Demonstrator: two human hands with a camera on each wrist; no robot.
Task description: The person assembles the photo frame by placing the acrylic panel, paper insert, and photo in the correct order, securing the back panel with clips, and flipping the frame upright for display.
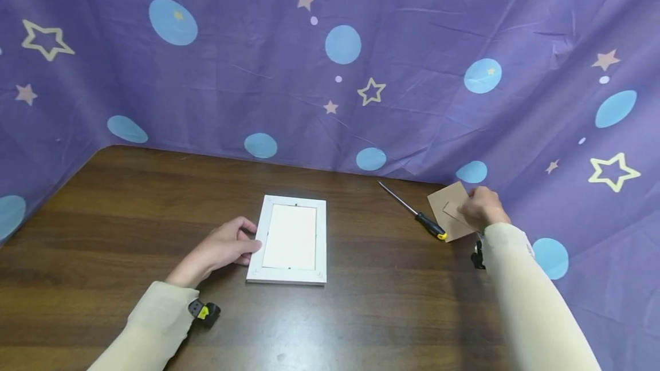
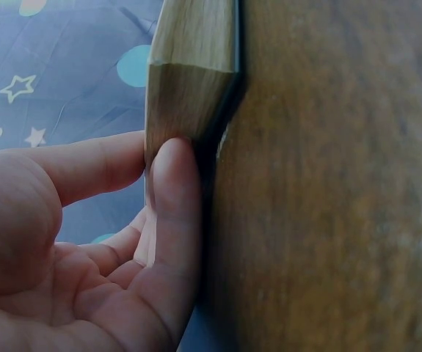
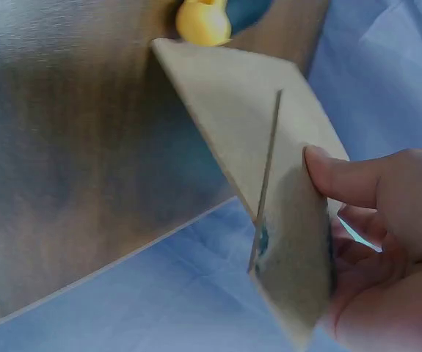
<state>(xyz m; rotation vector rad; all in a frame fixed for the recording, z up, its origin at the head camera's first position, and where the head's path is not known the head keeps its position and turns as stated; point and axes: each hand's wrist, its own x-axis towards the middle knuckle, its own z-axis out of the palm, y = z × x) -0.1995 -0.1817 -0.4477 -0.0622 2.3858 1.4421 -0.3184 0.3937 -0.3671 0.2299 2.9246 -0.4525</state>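
A white picture frame (image 1: pixel 291 239) lies flat in the middle of the wooden table (image 1: pixel 144 205), with a pale panel inside it. My left hand (image 1: pixel 250 239) rests at its left edge; in the left wrist view the straight fingers (image 2: pixel 174 191) touch the frame's side (image 2: pixel 188 81). At the back right my right hand (image 1: pixel 471 210) pinches a brown backing board (image 1: pixel 444 202) with a stand flap, tilted up off the table. The thumb (image 3: pixel 343 176) lies on the board (image 3: pixel 247 95) and the other fingers are under it. A screwdriver (image 1: pixel 430 226) with a black and yellow handle lies just left of the board.
Purple cloth (image 1: pixel 330 73) with stars and blue dots hangs behind and to both sides of the table, close to the right hand. The screwdriver's yellow end (image 3: pixel 203 22) touches the board's far corner. Bare wood lies left of and in front of the frame.
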